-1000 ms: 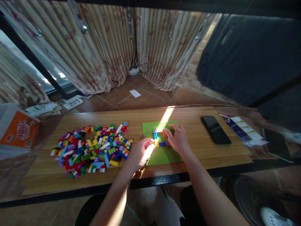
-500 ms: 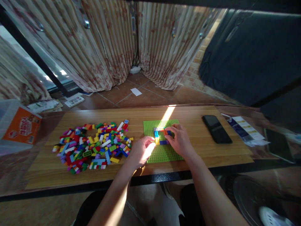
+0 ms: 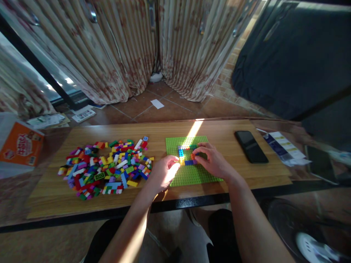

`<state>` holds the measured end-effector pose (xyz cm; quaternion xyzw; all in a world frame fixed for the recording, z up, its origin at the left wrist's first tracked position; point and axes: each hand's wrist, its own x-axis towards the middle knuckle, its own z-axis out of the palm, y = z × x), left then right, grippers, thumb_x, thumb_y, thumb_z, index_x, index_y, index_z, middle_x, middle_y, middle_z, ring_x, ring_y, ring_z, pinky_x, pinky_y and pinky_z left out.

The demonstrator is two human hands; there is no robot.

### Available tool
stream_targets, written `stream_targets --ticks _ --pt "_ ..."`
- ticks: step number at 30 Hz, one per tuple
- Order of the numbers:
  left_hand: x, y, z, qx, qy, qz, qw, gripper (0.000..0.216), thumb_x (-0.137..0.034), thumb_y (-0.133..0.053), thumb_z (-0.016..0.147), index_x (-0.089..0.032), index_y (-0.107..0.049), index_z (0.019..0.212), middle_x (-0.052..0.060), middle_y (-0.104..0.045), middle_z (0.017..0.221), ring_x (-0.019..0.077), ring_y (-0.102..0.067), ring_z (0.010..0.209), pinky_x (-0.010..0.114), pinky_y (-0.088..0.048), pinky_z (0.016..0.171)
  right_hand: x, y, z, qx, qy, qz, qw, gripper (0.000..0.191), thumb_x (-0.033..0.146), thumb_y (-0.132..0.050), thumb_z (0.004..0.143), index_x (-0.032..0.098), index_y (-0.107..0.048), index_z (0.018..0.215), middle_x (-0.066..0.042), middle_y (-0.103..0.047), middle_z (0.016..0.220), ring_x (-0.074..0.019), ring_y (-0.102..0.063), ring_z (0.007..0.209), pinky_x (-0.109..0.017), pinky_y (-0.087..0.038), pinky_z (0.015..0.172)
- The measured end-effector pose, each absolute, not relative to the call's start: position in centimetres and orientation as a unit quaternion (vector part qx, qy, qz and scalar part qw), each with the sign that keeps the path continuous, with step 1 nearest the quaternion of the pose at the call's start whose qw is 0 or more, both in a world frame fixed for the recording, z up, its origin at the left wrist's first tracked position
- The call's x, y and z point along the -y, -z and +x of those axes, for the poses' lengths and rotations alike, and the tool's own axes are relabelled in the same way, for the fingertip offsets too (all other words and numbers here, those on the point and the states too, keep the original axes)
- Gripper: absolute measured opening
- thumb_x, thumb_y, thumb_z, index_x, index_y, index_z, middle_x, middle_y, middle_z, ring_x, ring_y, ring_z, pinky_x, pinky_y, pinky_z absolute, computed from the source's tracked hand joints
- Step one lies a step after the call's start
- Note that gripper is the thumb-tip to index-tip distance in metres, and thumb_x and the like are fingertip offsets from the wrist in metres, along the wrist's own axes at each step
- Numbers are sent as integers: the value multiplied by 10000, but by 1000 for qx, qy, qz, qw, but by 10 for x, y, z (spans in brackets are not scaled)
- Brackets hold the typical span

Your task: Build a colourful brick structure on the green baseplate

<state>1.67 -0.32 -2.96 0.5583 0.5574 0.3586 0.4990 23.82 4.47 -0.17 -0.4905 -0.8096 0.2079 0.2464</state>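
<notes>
A green baseplate point(image 3: 192, 175) lies on the wooden table point(image 3: 219, 128), with a small cluster of blue, yellow, orange and green bricks point(image 3: 185, 155) built on it. My left hand point(image 3: 163, 174) rests at the plate's left edge, fingers curled, its fingertips against the yellow brick at the cluster's left end. My right hand point(image 3: 215, 161) lies on the plate's right side, its fingertips pinched on an orange brick point(image 3: 192, 156) in the cluster. A pile of loose coloured bricks point(image 3: 105, 168) lies on the table to the left.
A black phone point(image 3: 251, 146) lies on the right part of the table, beside a printed leaflet point(image 3: 283, 148). An orange box point(image 3: 19, 144) stands at the far left. Curtains point(image 3: 123, 47) hang behind the table. A fan point(image 3: 309, 233) stands on the floor at lower right.
The view shifted slightly. My right hand slid a little to the right and down over the plate, fingers still at the bricks. My left hand stayed at the plate's left edge.
</notes>
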Motion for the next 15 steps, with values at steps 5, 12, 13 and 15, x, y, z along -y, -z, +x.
stream_targets --ticks 5,12,13,15 --pt "2 30 17 -555 -362 551 507 284 -332 -598 820 -186 -650 1057 61 -720 838 164 -641 711 282 -498 625 -48 3 233 788 -198 -511 279 158 296 -560 875 232 -702 848 -81 -656 1009 -244 -588 1049 -430 -473 901" --pt "3 28 17 -553 -356 555 509 283 -324 -593 822 -181 -645 1062 68 -723 856 172 -650 736 289 -502 635 -49 11 226 750 -175 -556 311 136 342 -696 776 214 -677 820 -86 -645 950 -241 -603 930 -422 -485 852" --pt "3 28 17 -554 -356 554 508 281 -324 -595 821 -180 -645 1056 66 -722 850 169 -645 725 287 -500 630 -49 14 226 748 -174 -559 312 147 338 -713 760 210 -669 818 -89 -637 959 -241 -600 929 -424 -485 855" --pt "3 27 17 -556 -358 552 508 277 -324 -598 818 -180 -646 1050 60 -719 838 159 -631 693 282 -495 617 -50 18 228 744 -176 -564 313 164 336 -733 738 207 -650 796 -90 -623 981 -243 -594 943 -429 -482 863"
